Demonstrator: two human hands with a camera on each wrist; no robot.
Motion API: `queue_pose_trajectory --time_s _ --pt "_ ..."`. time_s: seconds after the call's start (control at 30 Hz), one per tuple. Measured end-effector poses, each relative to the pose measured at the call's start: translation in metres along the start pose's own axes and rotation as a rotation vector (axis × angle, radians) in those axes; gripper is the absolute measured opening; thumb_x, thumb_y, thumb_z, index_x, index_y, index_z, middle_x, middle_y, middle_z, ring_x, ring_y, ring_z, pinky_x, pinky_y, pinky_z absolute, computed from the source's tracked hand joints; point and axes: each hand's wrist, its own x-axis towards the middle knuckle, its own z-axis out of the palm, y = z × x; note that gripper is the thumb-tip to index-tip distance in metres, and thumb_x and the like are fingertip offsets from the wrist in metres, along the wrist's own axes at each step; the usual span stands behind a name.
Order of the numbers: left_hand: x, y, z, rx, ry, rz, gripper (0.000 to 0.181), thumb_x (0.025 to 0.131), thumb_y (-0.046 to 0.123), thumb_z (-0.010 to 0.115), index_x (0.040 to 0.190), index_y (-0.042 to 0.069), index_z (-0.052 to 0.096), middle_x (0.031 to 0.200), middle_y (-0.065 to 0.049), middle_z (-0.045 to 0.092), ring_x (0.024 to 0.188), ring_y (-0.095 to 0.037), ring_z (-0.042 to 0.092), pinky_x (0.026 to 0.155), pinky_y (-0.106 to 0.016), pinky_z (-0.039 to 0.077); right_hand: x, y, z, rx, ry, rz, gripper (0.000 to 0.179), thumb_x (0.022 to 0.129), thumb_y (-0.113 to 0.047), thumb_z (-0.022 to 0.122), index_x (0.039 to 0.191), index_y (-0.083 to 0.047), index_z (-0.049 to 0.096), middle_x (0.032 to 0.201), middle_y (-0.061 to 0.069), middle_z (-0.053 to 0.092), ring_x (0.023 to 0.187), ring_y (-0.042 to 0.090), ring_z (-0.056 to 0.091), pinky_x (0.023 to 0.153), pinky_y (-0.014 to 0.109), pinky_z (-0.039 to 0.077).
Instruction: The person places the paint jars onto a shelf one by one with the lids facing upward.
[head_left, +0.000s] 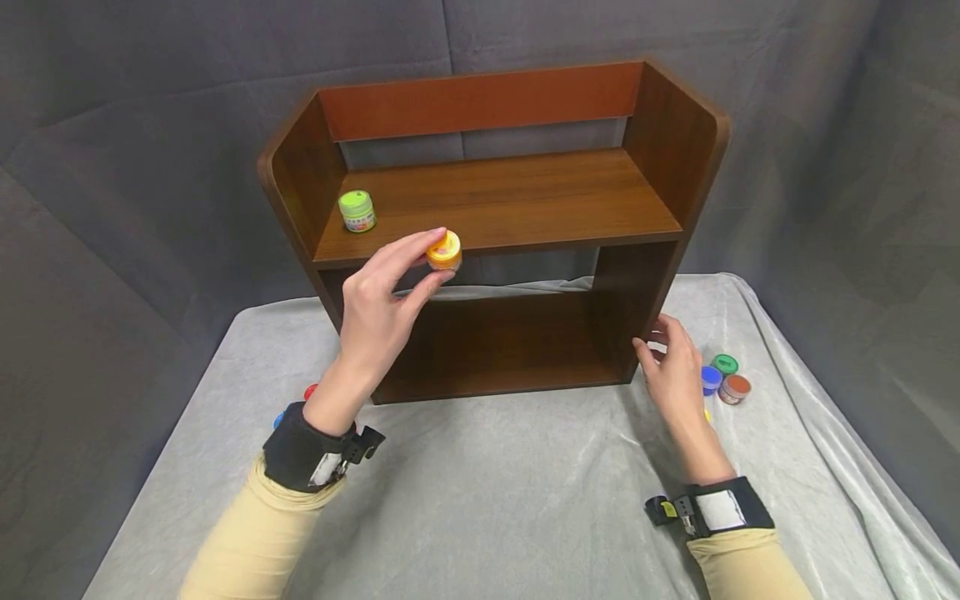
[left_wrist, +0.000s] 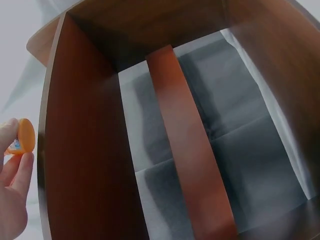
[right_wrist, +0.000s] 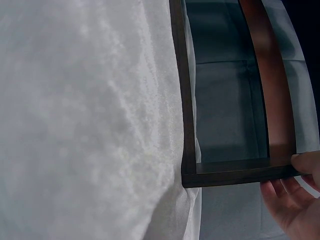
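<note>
My left hand [head_left: 375, 308] pinches a small orange-lidded jar [head_left: 444, 252] between thumb and fingers, just in front of the upper board's edge. In the left wrist view the same jar [left_wrist: 27, 135] shows at the left margin, beside the wooden board. A brown wooden shelf [head_left: 502, 196] with two levels stands upright ahead. On its upper level, near the left side panel, sits a lime-green jar [head_left: 357, 212]. Low on the right side panel [right_wrist: 240, 175], my right hand [head_left: 673, 371] grips the edge, thumb at the front and fingers along the outer face.
To the right of the shelf stand a blue-lidded jar [head_left: 711, 381], a green-lidded jar [head_left: 725, 364] and a brown-lidded jar [head_left: 735, 389]. A red lid [head_left: 311, 391] and a blue lid [head_left: 279, 420] peek out behind my left wrist. Grey cloth [head_left: 510, 492] covers the table.
</note>
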Motion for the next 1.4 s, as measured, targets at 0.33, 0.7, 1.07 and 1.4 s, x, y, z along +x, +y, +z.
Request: queue_pose_trajectory --time_s 0.33,0.7,1.07,1.4 --pt "0.015 -0.004 -0.001 0.002 0.032 -0.043 0.048 0.082 0.017 0.080 0.128 0.015 0.069 0.123 -0.006 0.073 0.102 -0.020 0.074 0.092 -0.030 0.058 -0.001 0.000 0.001 -0.008 0.001 0.003 0.038 0.094 -0.005 0.066 0.129 0.002 0.054 0.124 0.026 0.064 0.109 0.042 0.067 0.089 0.056 0.056" --pt "0.025 -0.003 -0.004 0.038 -0.017 -0.136 0.050 0.082 0.019 0.079 0.131 0.017 0.067 0.125 -0.007 0.071 0.112 -0.019 0.070 0.097 -0.028 0.056 -0.002 -0.001 -0.001 -0.009 -0.002 0.004 0.038 0.094 -0.005 0.066 0.129 0.002 0.054 0.124 0.025 0.064 0.109 0.041 0.067 0.089 0.054 0.056" --pt "0.033 -0.006 -0.002 0.097 -0.055 -0.175 0.049 0.085 0.019 0.078 0.132 0.016 0.066 0.128 -0.008 0.070 0.109 -0.021 0.071 0.098 -0.030 0.055 -0.001 0.000 -0.001 -0.013 -0.006 0.005 0.038 0.094 -0.005 0.065 0.129 0.002 0.054 0.123 0.025 0.064 0.108 0.041 0.067 0.089 0.055 0.056" --pt "0.042 -0.001 0.002 0.150 -0.084 -0.225 0.049 0.086 0.019 0.077 0.133 0.015 0.065 0.129 -0.009 0.069 0.112 -0.023 0.070 0.102 -0.032 0.054 -0.001 0.001 -0.001 -0.005 0.009 -0.008 0.037 0.093 -0.004 0.065 0.128 0.003 0.055 0.120 0.026 0.065 0.107 0.042 0.068 0.087 0.055 0.057"
